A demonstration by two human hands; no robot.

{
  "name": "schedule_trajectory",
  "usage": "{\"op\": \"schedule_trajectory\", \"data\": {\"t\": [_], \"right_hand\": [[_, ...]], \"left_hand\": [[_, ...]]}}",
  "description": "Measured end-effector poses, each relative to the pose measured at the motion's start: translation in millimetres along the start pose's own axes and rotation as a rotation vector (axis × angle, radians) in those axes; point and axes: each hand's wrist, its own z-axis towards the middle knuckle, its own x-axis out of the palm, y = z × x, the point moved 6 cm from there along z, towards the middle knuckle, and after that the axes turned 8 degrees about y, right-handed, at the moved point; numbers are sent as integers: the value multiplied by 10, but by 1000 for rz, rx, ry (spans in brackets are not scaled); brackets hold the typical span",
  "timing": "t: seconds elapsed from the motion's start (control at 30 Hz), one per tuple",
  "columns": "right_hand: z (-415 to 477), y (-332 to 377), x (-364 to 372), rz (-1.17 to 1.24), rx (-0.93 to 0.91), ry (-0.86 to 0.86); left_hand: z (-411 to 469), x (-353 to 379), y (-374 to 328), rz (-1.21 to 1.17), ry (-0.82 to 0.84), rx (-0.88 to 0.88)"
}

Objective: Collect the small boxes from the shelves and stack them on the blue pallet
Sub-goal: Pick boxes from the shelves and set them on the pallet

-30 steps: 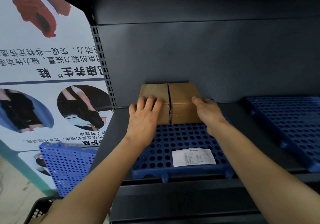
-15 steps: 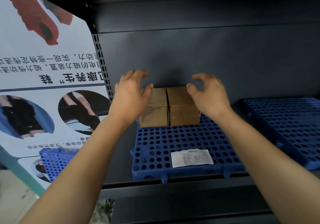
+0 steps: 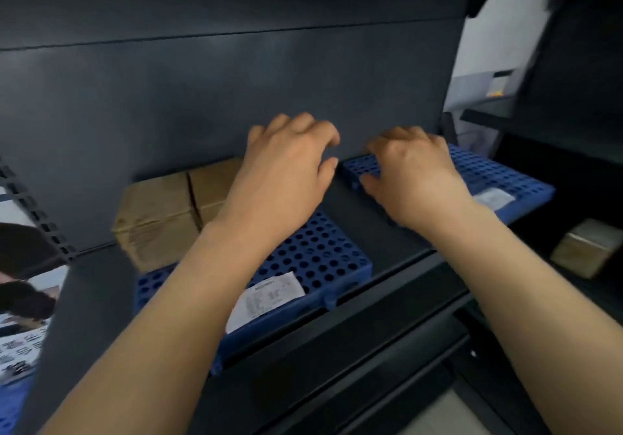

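Two small brown cardboard boxes sit side by side at the back of a blue perforated pallet (image 3: 313, 259) on the dark shelf: the left box (image 3: 155, 222) and the right box (image 3: 214, 187), partly hidden by my left wrist. My left hand (image 3: 286, 171) hovers above and to the right of them, fingers loosely curled, holding nothing. My right hand (image 3: 411, 171) hangs over the near end of a second blue pallet (image 3: 499, 178) further right, fingers also loosely curled and empty. A white paper label (image 3: 269, 296) lies on the front of the first pallet.
The dark back panel (image 3: 219, 90) of the shelf rises close behind my hands. Another small brown box (image 3: 588, 246) stands on a lower shelf at the far right. A printed poster (image 3: 23, 316) borders the left edge. Shelf front rails (image 3: 371, 333) run below the pallets.
Both hands have let go of the two boxes, lifted and swung to the right. The view has turned right, so the boxes now lie at the left.
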Motion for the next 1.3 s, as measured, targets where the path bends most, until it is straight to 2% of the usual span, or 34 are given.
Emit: {"op": "schedule_trajectory", "data": {"t": [0.23, 0.57, 0.8, 1.07, 1.2, 1.3], "right_hand": [[-594, -1270, -200, -103, 243, 10], [-1780, -3529, -626, -168, 649, -10], [-2650, -4596, -891, -226, 943, -6], [-3185, -5437, -1048, -238, 1270, -116], [-3163, -5857, -1021, -226, 1353, -171], [-3041, -6216, -940, -210, 1423, -140]], "left_hand": [[506, 462, -1242, -56, 45, 257], [1129, 1179, -3537, -229, 64, 578], [1304, 1523, -4939, -376, 93, 797], [1560, 1874, -5796, -499, 133, 946], [1796, 2063, -6021, -537, 139, 971], [2006, 2219, -6103, -534, 138, 975]]}}
